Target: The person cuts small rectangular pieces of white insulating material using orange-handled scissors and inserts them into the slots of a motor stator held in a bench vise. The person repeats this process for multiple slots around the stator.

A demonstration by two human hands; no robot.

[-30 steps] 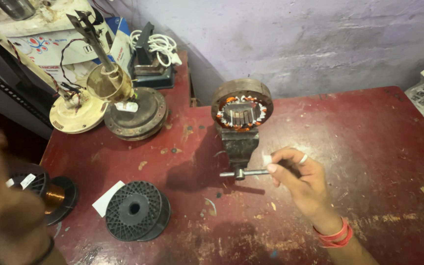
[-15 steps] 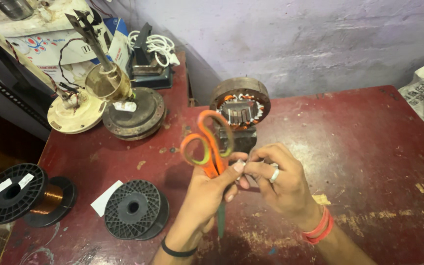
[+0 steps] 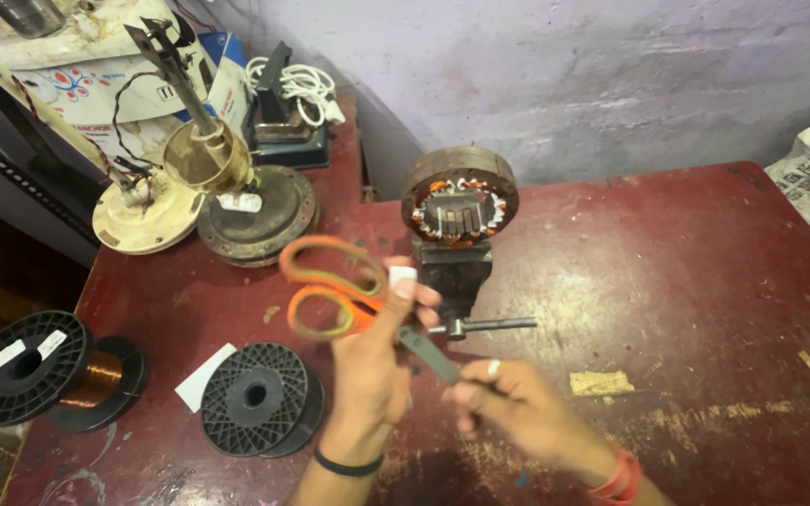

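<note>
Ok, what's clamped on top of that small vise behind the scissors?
A round motor stator stands on edge in the vise, its metal core slots and orange-and-white windings facing the camera. Its back side cannot be seen, and its lower edge is hidden by the vise.

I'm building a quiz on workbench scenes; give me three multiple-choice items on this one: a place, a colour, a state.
1. Where is the stator?
A. clamped in the vise
B. flat beside a spool
C. in the right hand

2. What colour are the handles of the scissors?
A. blue
B. orange
C. black

3. How are the scissors held?
A. lying loose on the table
B. gripped by the left hand above the table
C. hanging from the wall

Key: 1 A, it sits upright on the vise; 2 B, both loops are orange; 3 B, the left hand's fingers grip them while the right hand meets the blade end.
</note>
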